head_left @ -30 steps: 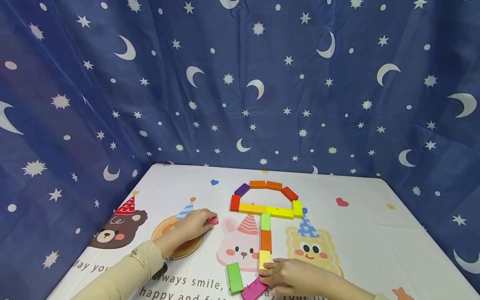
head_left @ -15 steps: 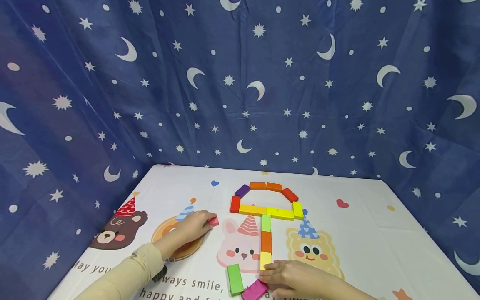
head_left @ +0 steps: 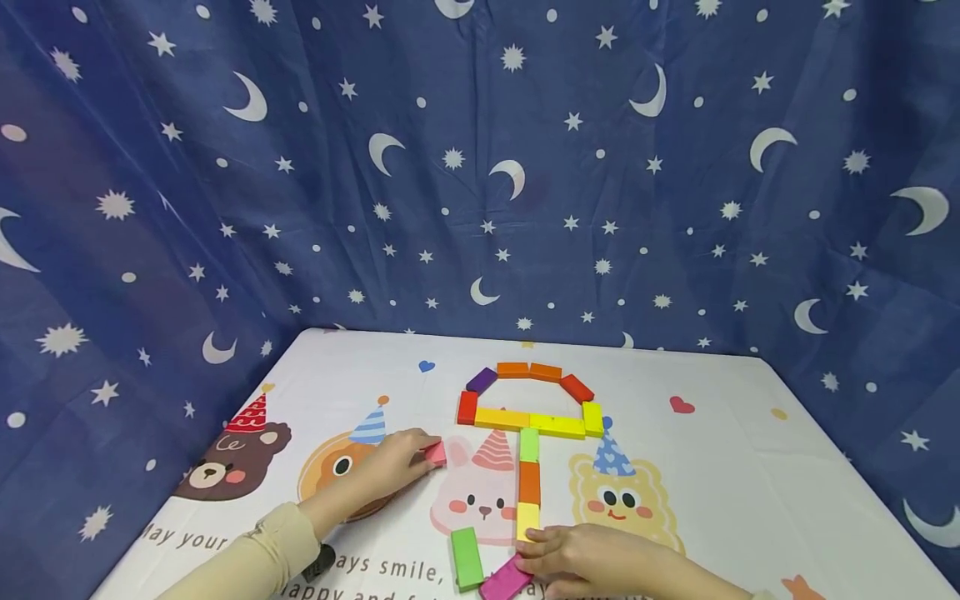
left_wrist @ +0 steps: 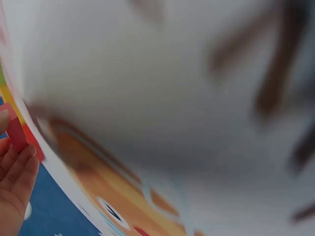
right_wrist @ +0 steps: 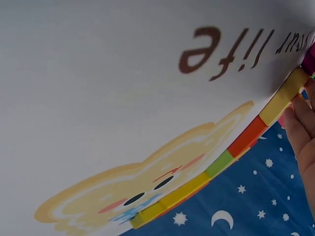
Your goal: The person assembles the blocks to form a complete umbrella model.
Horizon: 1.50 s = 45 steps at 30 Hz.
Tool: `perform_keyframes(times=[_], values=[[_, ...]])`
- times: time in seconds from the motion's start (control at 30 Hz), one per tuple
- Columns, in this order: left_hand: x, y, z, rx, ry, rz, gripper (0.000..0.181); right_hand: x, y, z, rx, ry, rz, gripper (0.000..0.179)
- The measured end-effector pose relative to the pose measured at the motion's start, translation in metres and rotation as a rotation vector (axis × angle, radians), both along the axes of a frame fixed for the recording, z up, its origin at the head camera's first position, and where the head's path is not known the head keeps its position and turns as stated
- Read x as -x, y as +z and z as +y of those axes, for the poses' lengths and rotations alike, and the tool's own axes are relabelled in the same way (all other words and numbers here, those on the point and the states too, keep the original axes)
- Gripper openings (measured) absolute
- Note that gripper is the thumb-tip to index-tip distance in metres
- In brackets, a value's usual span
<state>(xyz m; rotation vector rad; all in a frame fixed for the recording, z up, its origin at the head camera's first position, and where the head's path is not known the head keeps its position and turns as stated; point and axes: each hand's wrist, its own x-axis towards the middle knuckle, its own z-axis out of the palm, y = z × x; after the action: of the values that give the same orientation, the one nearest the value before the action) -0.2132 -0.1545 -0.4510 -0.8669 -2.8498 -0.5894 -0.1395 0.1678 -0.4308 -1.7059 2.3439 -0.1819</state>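
Observation:
My left hand (head_left: 393,467) pinches a pink block (head_left: 436,453) between thumb and fingers, beside the printed rabbit's ear; the left wrist view shows this pink block (left_wrist: 17,135) at its left edge. My right hand (head_left: 581,554) rests with its fingertips at the lower end of a yellow block (head_left: 528,521) and at the corner of a magenta block (head_left: 506,578). Its fingers lie fairly straight along the yellow block (right_wrist: 283,98) in the right wrist view. Above the yellow block, an orange block (head_left: 529,482) and a light green block (head_left: 529,445) continue the column.
Yellow blocks (head_left: 557,426) form a bar above the column, under an arch of red, purple and orange blocks (head_left: 513,370). Left of the magenta block lies a green block (head_left: 467,558). Everything lies on a printed white tablecloth (head_left: 720,467), with a starry blue curtain (head_left: 480,208) behind.
My left hand has moved slightly right and toward me with the pink block. The right hand stays at the yellow and magenta blocks, and the other blocks keep their layout.

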Motion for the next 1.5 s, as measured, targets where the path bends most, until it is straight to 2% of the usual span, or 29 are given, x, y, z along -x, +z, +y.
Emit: perform_keyframes(times=[0.1,0.23,0.4,0.67,0.8,0.9,1.07,1.23,1.4,1.5], values=[[-0.014,0.003,0.005,-0.034,-0.028,-0.033,0.037,0.0,0.0,-0.002,-0.008,-0.02,-0.017,0.045],[-0.032,0.005,0.012,-0.069,-0.033,-0.089,0.036,0.0,-0.001,-0.003,-0.011,-0.032,-0.051,0.044],[-0.044,0.005,0.02,-0.075,-0.062,-0.138,0.034,0.001,-0.002,-0.002,-0.009,-0.032,-0.095,0.043],[-0.041,0.01,0.025,-0.022,-0.118,-0.112,0.034,0.003,0.0,-0.004,0.016,-0.046,-0.037,0.045],[-0.043,0.008,0.024,-0.014,-0.121,-0.141,0.034,0.002,-0.002,-0.005,0.016,-0.064,-0.108,0.044],[-0.042,0.005,0.024,-0.027,-0.145,-0.15,0.033,0.0,-0.001,-0.004,0.014,-0.084,-0.154,0.042],[-0.04,0.001,0.023,-0.037,-0.195,-0.133,0.03,0.001,0.001,-0.004,0.004,-0.082,-0.139,0.041],[-0.042,-0.001,0.02,0.022,-0.256,-0.142,0.033,0.001,-0.003,-0.008,0.015,-0.082,-0.154,0.042],[-0.042,0.0,0.023,0.069,-0.313,-0.103,0.028,0.001,-0.004,-0.007,0.003,-0.089,-0.15,0.041],[-0.04,0.003,0.025,0.076,-0.332,-0.095,0.025,0.001,-0.003,-0.007,-0.018,-0.136,-0.186,0.043]])
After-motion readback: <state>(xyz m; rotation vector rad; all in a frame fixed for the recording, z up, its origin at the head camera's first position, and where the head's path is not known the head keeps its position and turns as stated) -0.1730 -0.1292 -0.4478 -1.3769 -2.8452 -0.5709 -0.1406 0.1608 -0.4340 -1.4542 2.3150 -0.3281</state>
